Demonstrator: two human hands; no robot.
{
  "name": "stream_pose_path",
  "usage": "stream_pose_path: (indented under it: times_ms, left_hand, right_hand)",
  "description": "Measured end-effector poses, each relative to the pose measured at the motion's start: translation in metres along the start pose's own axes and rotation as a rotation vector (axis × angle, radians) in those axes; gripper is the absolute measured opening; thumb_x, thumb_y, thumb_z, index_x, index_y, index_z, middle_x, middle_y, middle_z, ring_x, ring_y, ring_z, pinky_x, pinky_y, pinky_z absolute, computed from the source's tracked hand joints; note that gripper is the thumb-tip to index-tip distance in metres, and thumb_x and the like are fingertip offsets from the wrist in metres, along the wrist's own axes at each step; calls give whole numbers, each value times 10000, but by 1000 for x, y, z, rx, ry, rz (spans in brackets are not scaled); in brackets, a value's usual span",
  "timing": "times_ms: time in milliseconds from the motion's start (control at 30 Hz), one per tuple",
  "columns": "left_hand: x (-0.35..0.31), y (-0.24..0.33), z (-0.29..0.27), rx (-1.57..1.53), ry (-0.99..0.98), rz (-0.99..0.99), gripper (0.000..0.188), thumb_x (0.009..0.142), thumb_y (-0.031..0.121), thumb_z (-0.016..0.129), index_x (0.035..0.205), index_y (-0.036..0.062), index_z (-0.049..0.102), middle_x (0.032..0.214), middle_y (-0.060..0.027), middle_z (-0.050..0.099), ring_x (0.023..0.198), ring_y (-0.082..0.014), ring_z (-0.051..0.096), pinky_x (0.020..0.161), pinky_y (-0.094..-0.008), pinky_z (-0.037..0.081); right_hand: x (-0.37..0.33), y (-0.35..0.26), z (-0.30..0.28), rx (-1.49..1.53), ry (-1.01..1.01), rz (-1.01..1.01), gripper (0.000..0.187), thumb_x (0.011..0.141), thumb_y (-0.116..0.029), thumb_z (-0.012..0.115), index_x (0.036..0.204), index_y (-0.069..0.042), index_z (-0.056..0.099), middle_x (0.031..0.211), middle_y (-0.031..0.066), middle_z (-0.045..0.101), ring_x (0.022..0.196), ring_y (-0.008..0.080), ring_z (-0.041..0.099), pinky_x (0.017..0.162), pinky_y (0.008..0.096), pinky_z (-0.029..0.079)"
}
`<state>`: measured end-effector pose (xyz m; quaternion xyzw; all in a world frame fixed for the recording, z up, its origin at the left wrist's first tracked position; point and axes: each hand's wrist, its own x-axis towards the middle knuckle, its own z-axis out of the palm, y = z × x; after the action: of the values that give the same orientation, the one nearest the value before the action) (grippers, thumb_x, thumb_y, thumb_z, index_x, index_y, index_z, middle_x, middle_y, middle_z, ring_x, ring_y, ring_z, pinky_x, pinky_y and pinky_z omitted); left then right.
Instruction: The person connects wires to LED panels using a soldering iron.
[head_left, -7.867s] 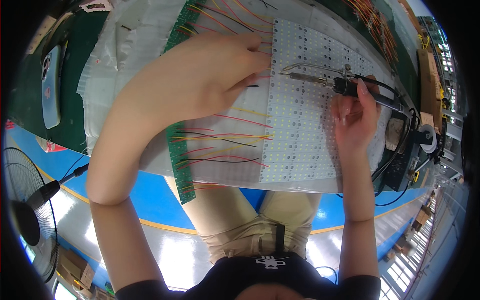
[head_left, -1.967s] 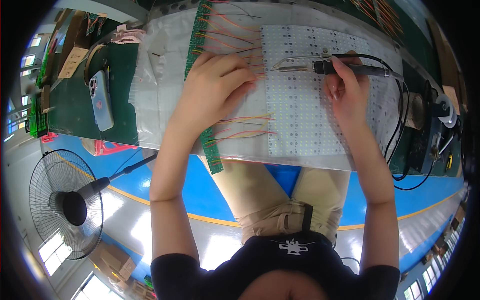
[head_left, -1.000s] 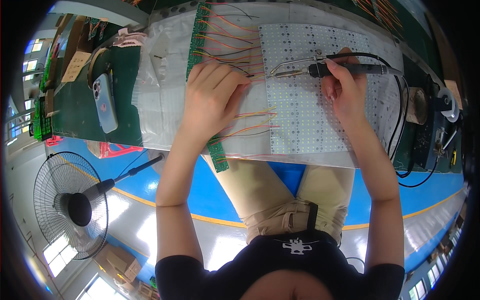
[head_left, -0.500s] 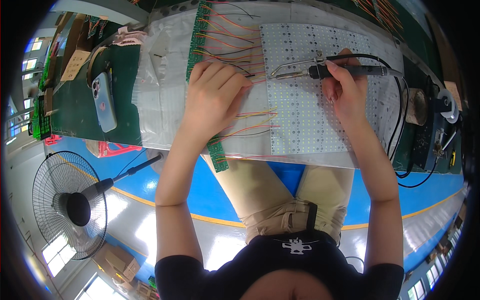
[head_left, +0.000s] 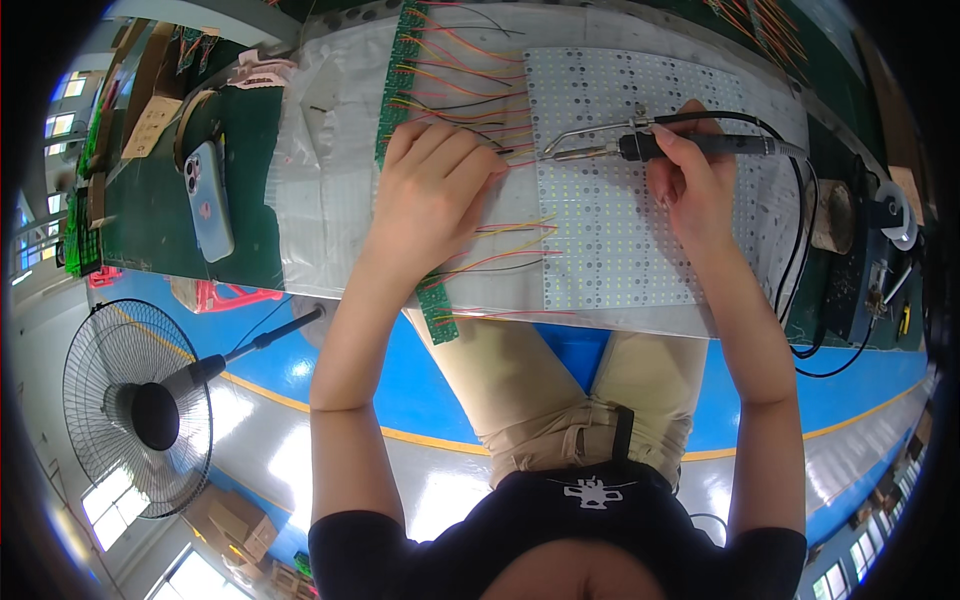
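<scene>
My right hand grips the black handle of a soldering iron with a thin curved metal feed tube clamped along it. The iron's tip points left, over the left edge of a pale panel dotted with rows of small round spots. My left hand is closed in a pinch at the thin wires beside that edge, close to the tip. Beneath this hand runs a long green circuit board strip, with red, yellow and black wires fanning right toward the panel. My palm hides the strip's middle.
A light plastic sheet covers the green bench under the work. At left lie a phone and a tape roll. The soldering stand and a black cable are at right. A fan stands on the floor at left.
</scene>
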<state>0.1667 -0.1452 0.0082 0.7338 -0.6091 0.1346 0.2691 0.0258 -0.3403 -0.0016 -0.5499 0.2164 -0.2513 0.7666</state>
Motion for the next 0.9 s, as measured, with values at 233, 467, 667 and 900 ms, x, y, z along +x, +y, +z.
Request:
stream_pose_path:
  times_ms: [233,467,667,900]
  left_hand:
    - [-1,-1,1,1,5,-5,129,645,44,650,744,94,583,697,-33,537,715,-229,527,718,-350,391]
    - [-1,-1,2,4,12,-1,135,640,45,648,744,95,579,695,-34,528,721,-230,526,721,-351,389]
    - [-1,-1,2,-4,6,-2,134,642,40,643,747,95,580,696,-36,525,724,-230,524,728,-351,387]
    - [-1,0,1,-12,4,-8,139,636,35,641,745,94,579,696,-35,522,718,-229,518,720,-346,381]
  right_hand:
    - [0,2,-1,-24,-2,-4,157,790,-117,610,764,-25,485,540,14,447,357,62,357,333,207,259]
    - [0,1,-1,-41,-22,-18,145,781,-93,620,768,-16,497,547,3,438,375,57,361,347,208,265]
    - [0,0,0,-18,-8,-10,149,777,-89,624,773,-13,496,546,1,431,377,59,359,349,208,264]
    - [0,0,-2,-1,-14,7,163,772,-99,629,767,-21,486,548,-1,427,376,59,362,347,208,264]
